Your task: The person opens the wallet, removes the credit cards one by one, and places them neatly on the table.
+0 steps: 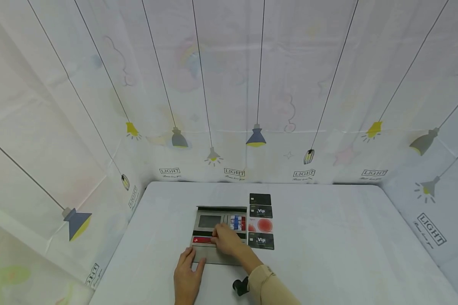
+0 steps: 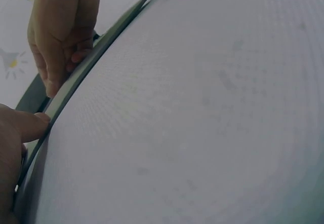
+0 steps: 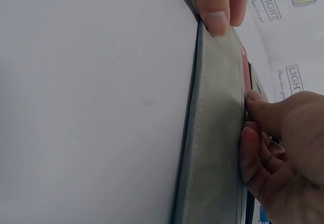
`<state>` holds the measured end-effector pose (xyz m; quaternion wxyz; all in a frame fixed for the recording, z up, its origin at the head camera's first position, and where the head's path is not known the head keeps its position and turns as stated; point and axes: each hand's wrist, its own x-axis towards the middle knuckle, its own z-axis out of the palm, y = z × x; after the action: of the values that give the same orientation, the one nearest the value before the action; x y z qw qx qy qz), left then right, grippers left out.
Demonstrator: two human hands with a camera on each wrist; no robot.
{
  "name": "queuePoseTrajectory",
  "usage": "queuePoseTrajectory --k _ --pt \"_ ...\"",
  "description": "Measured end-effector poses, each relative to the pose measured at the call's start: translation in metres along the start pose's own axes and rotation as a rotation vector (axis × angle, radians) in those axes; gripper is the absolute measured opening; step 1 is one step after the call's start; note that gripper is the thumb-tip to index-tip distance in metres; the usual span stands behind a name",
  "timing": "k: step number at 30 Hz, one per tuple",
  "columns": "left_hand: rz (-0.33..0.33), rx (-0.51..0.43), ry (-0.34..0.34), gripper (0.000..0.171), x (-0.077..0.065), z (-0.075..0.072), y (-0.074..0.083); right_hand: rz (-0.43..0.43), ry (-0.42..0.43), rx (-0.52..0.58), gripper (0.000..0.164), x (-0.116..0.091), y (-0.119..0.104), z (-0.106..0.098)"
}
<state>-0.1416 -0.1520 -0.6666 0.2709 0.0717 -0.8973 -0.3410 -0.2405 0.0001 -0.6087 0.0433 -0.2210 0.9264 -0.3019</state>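
A grey wallet (image 1: 221, 256) lies unfolded on the table, its stitched edge showing in the right wrist view. My left hand (image 1: 188, 276) holds its near left corner, with the thumb (image 2: 38, 126) on the near edge. A red card (image 1: 201, 239) sits in the slot across the wallet's lower part. At that card's right end my right hand (image 1: 227, 240) pinches it between thumb and bent fingers; the hand covers that end. In the wallet's upper right pocket is a blue, white and red item (image 1: 236, 223). A dark window (image 1: 210, 221) fills the upper left.
Just right of the wallet, several cards form a column: a plain black card (image 1: 260, 199), a black Vip card (image 1: 261, 211), a red and white card (image 1: 260, 225) and another black Vip card (image 1: 261, 241). White table (image 1: 328, 254) surface extends right, bordered by lamp-printed curtains (image 1: 229, 84).
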Motion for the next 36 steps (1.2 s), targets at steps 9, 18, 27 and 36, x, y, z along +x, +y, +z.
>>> queuePoseTrajectory --k 9,18,27,36 --pt "-0.013 0.000 -0.021 0.050 0.0001 -0.0023 0.0009 -0.030 -0.022 0.027 0.009 -0.0006 0.0036 -0.0017" --pt "0.001 0.003 0.004 0.048 0.0004 -0.0015 0.0009 -0.036 0.036 0.025 0.009 -0.0007 0.0027 0.0023" --pt "-0.012 -0.006 -0.004 0.048 -0.0004 -0.0027 0.0038 0.047 0.007 -0.006 0.004 -0.0001 -0.0017 0.0025" --pt "0.016 -0.011 0.007 0.047 -0.0005 -0.0017 0.0022 0.049 0.024 -0.006 0.004 -0.0002 -0.0009 0.0047"
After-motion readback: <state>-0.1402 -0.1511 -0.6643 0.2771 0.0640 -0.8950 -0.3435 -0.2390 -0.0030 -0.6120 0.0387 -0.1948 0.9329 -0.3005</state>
